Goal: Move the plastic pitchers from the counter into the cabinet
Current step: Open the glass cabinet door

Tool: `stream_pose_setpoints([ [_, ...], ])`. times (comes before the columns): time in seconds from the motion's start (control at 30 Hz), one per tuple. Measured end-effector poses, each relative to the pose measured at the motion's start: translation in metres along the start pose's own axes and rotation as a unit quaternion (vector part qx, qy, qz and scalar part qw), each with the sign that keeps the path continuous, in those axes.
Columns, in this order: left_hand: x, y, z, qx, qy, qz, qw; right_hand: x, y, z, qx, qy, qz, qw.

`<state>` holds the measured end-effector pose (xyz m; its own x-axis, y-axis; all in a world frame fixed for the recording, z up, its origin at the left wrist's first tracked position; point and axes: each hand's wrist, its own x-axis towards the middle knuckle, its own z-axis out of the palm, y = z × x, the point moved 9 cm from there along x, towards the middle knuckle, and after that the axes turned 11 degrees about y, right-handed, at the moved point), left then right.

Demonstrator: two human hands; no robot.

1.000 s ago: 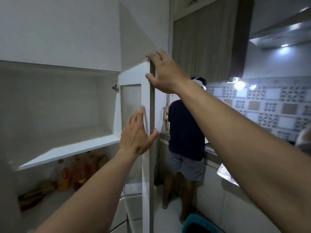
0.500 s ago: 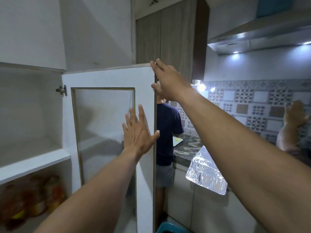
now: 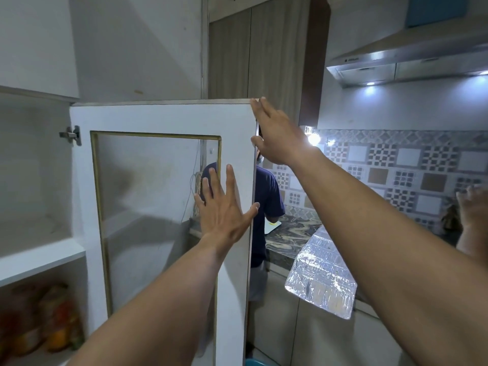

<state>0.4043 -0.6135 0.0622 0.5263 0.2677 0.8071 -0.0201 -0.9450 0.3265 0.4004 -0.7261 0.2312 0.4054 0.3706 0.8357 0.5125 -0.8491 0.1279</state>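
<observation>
No plastic pitcher shows in the head view. The white cabinet door (image 3: 158, 117) with a glass panel stands open, hinged at its left edge. My left hand (image 3: 224, 210) lies flat with spread fingers on the door's right frame, holding nothing. My right hand (image 3: 277, 136) grips the door's upper right corner, thumb on the near side. The cabinet's upper shelf (image 3: 39, 262) at the left is bare as far as I can see.
Several bottles (image 3: 52, 318) stand on the lower shelf. A person in a dark shirt (image 3: 266, 196) stands behind the door at the marbled counter (image 3: 290, 233). A foil sheet (image 3: 319, 276) hangs over its edge. Another person's hand (image 3: 472, 207) is at the right; a range hood (image 3: 409, 62) is above.
The door has swung wider to the right, from edge-on to showing its full inner face. Both my hands have stayed on it and moved with it.
</observation>
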Motion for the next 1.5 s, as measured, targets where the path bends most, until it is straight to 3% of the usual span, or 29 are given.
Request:
stream_pose_setpoints([
  [0.23,0.005,-0.008,-0.002,0.018,0.000,0.035,0.999,0.001,-0.003,0.004,-0.041,0.007,0.009,0.999],
  [0.4,0.013,-0.018,-0.029,0.032,0.020,0.078,0.996,0.001,-0.048,-0.012,-0.033,0.096,-0.013,0.995],
  [0.5,0.022,-0.056,-0.052,0.077,0.017,0.073,0.994,0.004,-0.085,-0.014,0.012,0.116,-0.036,0.992],
  [0.7,0.027,-0.170,-0.130,0.191,0.036,0.018,0.981,0.012,-0.181,0.025,0.136,0.069,-0.054,0.987],
  [0.93,-0.010,-0.302,-0.257,0.315,0.064,-0.085,0.943,0.016,-0.340,0.063,0.283,0.020,-0.112,0.952],
  [1.13,-0.089,-0.387,-0.381,0.414,0.093,-0.188,0.886,-0.016,-0.507,0.068,0.396,-0.043,-0.184,0.899],
  [1.5,-0.259,-0.497,-0.604,0.520,0.133,-0.344,0.770,-0.114,-0.792,-0.013,0.530,-0.120,-0.290,0.788],
])
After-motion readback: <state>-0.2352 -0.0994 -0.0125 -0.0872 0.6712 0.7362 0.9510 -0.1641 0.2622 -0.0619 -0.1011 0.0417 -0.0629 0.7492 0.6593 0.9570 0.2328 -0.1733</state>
